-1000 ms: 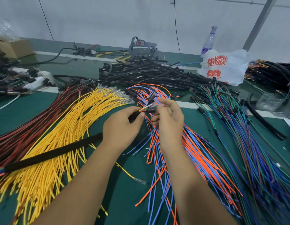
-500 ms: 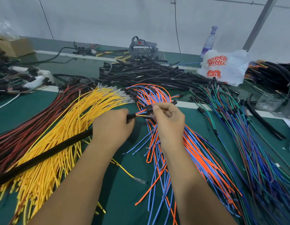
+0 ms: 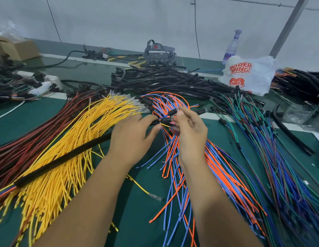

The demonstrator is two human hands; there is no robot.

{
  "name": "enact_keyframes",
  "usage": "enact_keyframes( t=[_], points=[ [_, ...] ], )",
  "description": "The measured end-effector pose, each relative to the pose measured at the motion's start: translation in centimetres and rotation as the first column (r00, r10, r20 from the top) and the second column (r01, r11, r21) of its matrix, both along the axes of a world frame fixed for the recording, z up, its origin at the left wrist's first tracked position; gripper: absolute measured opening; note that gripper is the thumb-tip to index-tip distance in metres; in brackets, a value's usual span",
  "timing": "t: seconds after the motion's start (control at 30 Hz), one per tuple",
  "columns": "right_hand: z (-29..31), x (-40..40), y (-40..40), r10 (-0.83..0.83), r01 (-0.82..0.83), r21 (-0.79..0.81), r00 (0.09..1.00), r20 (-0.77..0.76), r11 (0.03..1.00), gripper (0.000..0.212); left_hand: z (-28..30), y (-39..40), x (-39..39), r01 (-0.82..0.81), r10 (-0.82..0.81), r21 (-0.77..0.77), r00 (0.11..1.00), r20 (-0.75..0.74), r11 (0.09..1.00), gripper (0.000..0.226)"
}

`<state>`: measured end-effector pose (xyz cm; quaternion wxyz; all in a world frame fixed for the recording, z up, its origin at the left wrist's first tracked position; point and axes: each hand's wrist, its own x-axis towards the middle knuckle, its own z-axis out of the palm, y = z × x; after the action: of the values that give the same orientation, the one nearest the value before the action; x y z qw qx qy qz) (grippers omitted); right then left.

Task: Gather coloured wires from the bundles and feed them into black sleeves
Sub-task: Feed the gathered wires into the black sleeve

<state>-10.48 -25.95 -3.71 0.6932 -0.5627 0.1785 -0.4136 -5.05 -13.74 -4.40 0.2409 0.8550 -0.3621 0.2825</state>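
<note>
Plainly, the black sleeve (image 3: 66,160) is a light, limp tube: it lies slack across the yellow wires (image 3: 69,139), running from the lower left up to the middle of the counter (image 3: 141,220), where its open mouth sits at the left hand (image 3: 132,134). Coloured wire tails show at its far lower-left end. I judge it soft enough to buckle if pushed from behind, so the best hold is right at the mouth, which keeps the opening steady. The gathered wires (image 3: 166,124) are thin and springy, with small black and clear fittings on their ends that could snag at the sleeve's lip; a pinch close behind those ends looks wisest, since a longer free length would bend rather than slide.

The left hand lies knuckles up, its fingers curled around the sleeve's end, thumb toward the mouth. The right hand (image 3: 190,132) is just beside it, almost touching, fingers bent and pinching the wire ends between thumb and fingertips, aimed left at the opening. Both forearms reach in from the lower edge and converge.

Around them lie the orange and blue wires (image 3: 182,175) under the right wrist, red wires (image 3: 39,125) at far left, green and blue wires (image 3: 262,139) to the right, and spare sleeves (image 3: 164,81) heaped behind.
</note>
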Motion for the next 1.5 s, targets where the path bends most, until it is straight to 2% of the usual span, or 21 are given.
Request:
enact_keyframes(
  t=[0.23,0.37,0.47,0.57,0.73,0.87,1.03,1.27,1.5],
  points=[
    [0.0,0.1,0.0,0.014,-0.015,0.04,0.999,0.037,0.999,0.023,0.0,0.2,-0.1,0.002,-0.004,0.056,0.999,0.038,0.998,0.026],
    [-0.1,0.1,-0.1,0.048,-0.048,0.038,0.999,-0.005,0.998,0.023,0.0,0.1,-0.3,0.02,-0.022,0.06,0.999,0.043,0.998,0.024],
    [-0.3,0.2,0.3,0.123,-0.132,-0.089,0.987,-0.101,0.987,0.013,-0.4,-0.2,-0.3,0.02,-0.012,0.111,0.997,-0.07,0.994,0.031],
    [-0.6,0.3,0.7,0.142,-0.168,-0.171,0.978,-0.153,0.971,0.02,-0.8,-0.4,0.1,0.015,0.008,0.144,0.988,-0.155,0.99,0.033],
    [-0.9,0.4,0.5,0.118,-0.133,-0.131,0.986,-0.114,0.982,0.032,-1.0,-0.3,0.2,0.063,-0.04,0.073,0.957,-0.287,0.995,0.037],
    [-1.1,0.7,0.2,0.083,-0.1,-0.163,0.991,-0.107,0.982,0.034,-1.1,-0.5,0.4,0.03,-0.034,-0.021,0.975,-0.22,0.999,0.019],
    [-1.1,0.8,0.2,0.095,-0.122,-0.211,0.986,-0.135,0.97,0.033,-1.1,-0.4,0.3,0.031,-0.036,-0.029,0.984,-0.173,0.999,0.019],
    [-1.0,0.6,0.2,0.003,-0.019,-0.206,0.997,-0.074,0.978,0.021,-0.8,-0.6,1.0,-0.116,0.096,-0.06,0.958,-0.27,0.991,0.023],
    [-1.2,0.7,0.1,0.017,-0.049,-0.267,0.993,-0.121,0.962,0.034,-1.0,-0.7,0.8,-0.11,0.094,-0.044,0.957,-0.273,0.993,0.016]
  ],
)
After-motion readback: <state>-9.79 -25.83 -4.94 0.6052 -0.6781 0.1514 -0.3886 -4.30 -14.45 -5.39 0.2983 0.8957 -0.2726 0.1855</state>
